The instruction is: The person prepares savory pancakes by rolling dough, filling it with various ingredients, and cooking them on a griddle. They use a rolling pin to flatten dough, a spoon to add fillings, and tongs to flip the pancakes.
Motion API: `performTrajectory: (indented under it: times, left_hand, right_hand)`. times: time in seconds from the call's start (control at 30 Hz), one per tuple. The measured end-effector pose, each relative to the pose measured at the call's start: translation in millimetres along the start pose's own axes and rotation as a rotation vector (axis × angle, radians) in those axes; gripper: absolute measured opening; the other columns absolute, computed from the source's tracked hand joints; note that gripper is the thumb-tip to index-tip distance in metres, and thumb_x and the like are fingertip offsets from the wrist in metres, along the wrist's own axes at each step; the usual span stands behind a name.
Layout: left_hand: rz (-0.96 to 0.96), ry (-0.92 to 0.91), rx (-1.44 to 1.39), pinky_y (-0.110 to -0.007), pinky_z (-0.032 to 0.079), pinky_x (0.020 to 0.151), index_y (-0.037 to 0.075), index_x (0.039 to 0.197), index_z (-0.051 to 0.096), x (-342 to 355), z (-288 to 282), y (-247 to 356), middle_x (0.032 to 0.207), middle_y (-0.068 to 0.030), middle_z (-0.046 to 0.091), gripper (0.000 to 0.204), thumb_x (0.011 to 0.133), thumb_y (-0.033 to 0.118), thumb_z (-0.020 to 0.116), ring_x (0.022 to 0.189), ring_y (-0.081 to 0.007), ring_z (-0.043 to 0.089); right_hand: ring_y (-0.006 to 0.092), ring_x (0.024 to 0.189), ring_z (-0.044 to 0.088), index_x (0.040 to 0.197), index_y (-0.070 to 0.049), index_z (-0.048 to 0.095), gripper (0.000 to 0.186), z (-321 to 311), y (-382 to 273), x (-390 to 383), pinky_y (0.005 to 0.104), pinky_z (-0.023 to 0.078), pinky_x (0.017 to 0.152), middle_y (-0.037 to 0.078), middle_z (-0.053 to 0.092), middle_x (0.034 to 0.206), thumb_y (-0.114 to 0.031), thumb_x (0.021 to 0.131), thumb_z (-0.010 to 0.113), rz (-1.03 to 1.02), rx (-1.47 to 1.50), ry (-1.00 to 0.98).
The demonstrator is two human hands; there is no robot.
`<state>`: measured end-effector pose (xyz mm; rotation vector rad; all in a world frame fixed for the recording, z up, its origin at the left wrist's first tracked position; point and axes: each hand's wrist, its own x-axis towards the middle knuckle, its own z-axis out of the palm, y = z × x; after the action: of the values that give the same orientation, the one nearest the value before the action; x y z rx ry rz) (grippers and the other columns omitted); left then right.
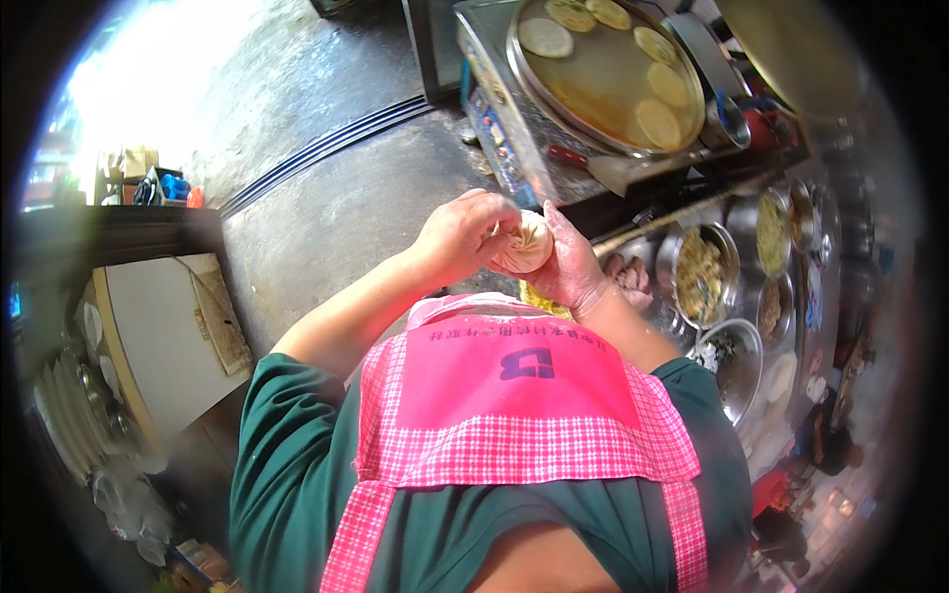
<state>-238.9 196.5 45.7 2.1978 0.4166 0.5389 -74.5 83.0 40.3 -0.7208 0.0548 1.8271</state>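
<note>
- The round pan (pixel 603 84) sits on a metal stove (pixel 492 148), with flat cakes (pixel 668 86) along its far and right edge and a brownish, wet-looking bare area in its middle.
- Nearer the person than the pan, and a little to its left, is a pleated dough bun (pixel 530 245); the right hand (pixel 576 272) cups it, floury, in a curved palm.
- The left hand (pixel 465 237) is drawn narrow, its fingertips bunched at the bun's folds.
- Just below the pan's near rim lies a tool with a red handle (pixel 566 155).
- Nearer the person than the pan and to its right, a counter (pixel 672 206) carries pinkish lumps (pixel 630 281), a metal bowl (pixel 734 287) of yellowish filling, another of pale green shreds (pixel 772 232), and more dishes farther along.
- Left of the pan spreads a grey, worn floor (pixel 306 217), crossed by dark parallel tracks (pixel 331 148).
- Well left of the pan, beyond that floor, glaring light washes out the view; nearer the person on that side stands a pale, flat-topped box (pixel 173 341).
</note>
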Motion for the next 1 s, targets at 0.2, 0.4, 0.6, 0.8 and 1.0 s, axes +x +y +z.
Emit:
performTrajectory:
  times: [0.2, 0.4, 0.6, 0.8, 1.0]
  left_hand:
    - [-0.466, 0.079, -0.993, -0.026, 0.053, 0.072, 0.000, 0.100, 0.062, 1.2, -68.3, -50.6, 0.095, -0.0043, 0.066, 0.011, 0.092, 0.006, 0.068, 0.082, -0.0121, 0.063]
    - [-0.171, 0.114, -0.450, -0.029, 0.055, 0.069, 0.002, 0.098, 0.063, 52.3, -58.0, -76.6, 0.088, -0.0060, 0.059, 0.015, 0.085, -0.003, 0.068, 0.079, -0.0159, 0.065]
    - [-0.096, -0.107, -0.197, -0.027, 0.054, 0.071, 0.001, 0.102, 0.063, 127.2, -46.1, -78.9, 0.091, -0.0058, 0.061, 0.022, 0.082, -0.008, 0.067, 0.081, -0.0133, 0.064]
    - [-0.547, -0.230, -1.019, -0.030, 0.055, 0.079, -0.002, 0.106, 0.062, 201.8, -8.4, -72.4, 0.101, -0.0087, 0.067, 0.017, 0.090, 0.000, 0.066, 0.089, -0.0182, 0.066]
    - [-0.519, -0.436, -0.966, -0.030, 0.053, 0.088, -0.006, 0.128, 0.052, 261.9, 29.8, -62.2, 0.115, -0.0110, 0.064, 0.046, 0.085, -0.005, 0.069, 0.104, -0.0178, 0.063]
  right_hand:
    - [0.0281, 0.120, 0.058, 0.143, -0.003, 0.039, 0.063, 56.5, -15.8, 65.8, 0.0511, 0.045, 0.104, 0.014, 0.055, 0.133, -0.052, 0.104, 0.034, -0.030, -0.092, -0.151]
    - [0.0345, 0.125, 0.053, 0.142, 0.001, 0.041, 0.072, 41.9, -41.8, 92.8, 0.0573, 0.039, 0.109, 0.018, 0.052, 0.137, -0.058, 0.103, 0.028, -0.111, 0.074, 0.049]
    - [0.0296, 0.116, 0.059, 0.140, -0.001, 0.043, 0.066, 13.1, -95.7, 93.9, 0.0538, 0.046, 0.103, 0.016, 0.057, 0.130, -0.055, 0.102, 0.037, -0.184, 0.120, 0.004]
    - [0.0301, 0.119, 0.058, 0.142, -0.004, 0.043, 0.067, -24.9, -158.6, 65.0, 0.0483, 0.046, 0.103, 0.014, 0.054, 0.136, -0.058, 0.102, 0.034, -0.452, 0.106, -0.069]
    - [0.0290, 0.106, 0.064, 0.133, -0.005, 0.053, 0.058, -48.7, -180.7, 51.3, 0.0424, 0.054, 0.088, 0.015, 0.065, 0.117, -0.053, 0.103, 0.037, -0.547, 0.464, 0.140]
